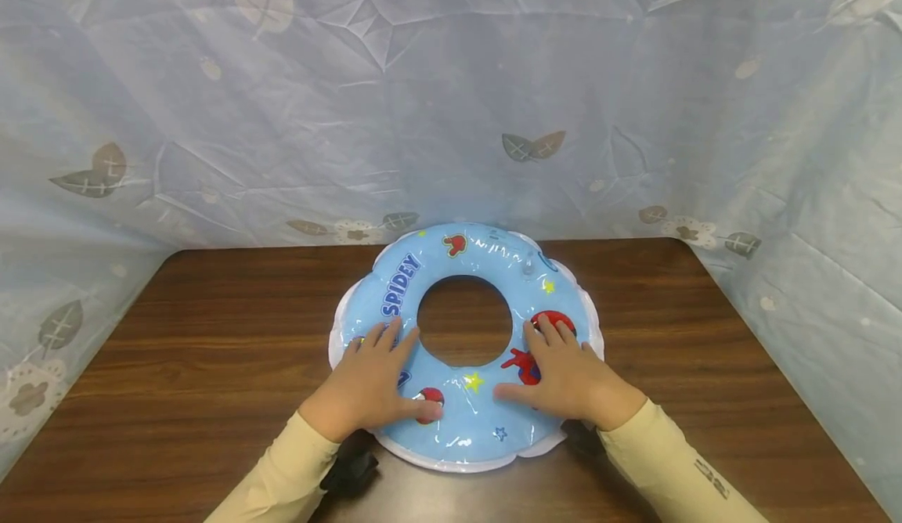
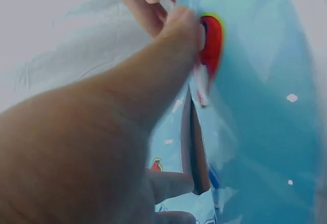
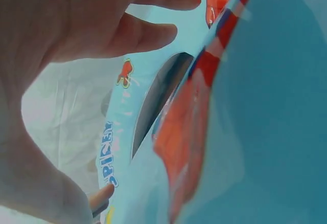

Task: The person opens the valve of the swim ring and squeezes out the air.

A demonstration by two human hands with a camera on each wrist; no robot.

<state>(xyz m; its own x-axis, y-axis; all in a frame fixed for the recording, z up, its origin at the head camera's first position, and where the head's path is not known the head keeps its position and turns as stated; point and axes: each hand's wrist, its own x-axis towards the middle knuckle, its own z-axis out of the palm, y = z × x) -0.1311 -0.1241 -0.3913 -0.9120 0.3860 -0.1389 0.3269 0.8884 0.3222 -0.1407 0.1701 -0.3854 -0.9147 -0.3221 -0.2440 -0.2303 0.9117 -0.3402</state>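
A light blue inflatable swim ring (image 1: 461, 433) with a white scalloped edge, yellow stars, red cartoon figures and the word SPIDEY lies on the brown table. My left hand (image 1: 373, 386) rests with spread fingers on the ring's left side, its thumb over a small red figure. On the right side my right hand (image 1: 567, 374) lies with fingers spread over a red and blue figure. In the left wrist view, the thumb reaches along the ring's surface (image 2: 260, 111). The right wrist view shows straight fingers above the printed ring (image 3: 245, 132).
The dark wood-grain table (image 1: 232, 351) extends to both sides of the ring. Behind it and at both sides hangs a pale curtain (image 1: 451, 100) with a leaf pattern. A black object (image 1: 352, 470) sits beneath the left wrist, near the ring's front edge.
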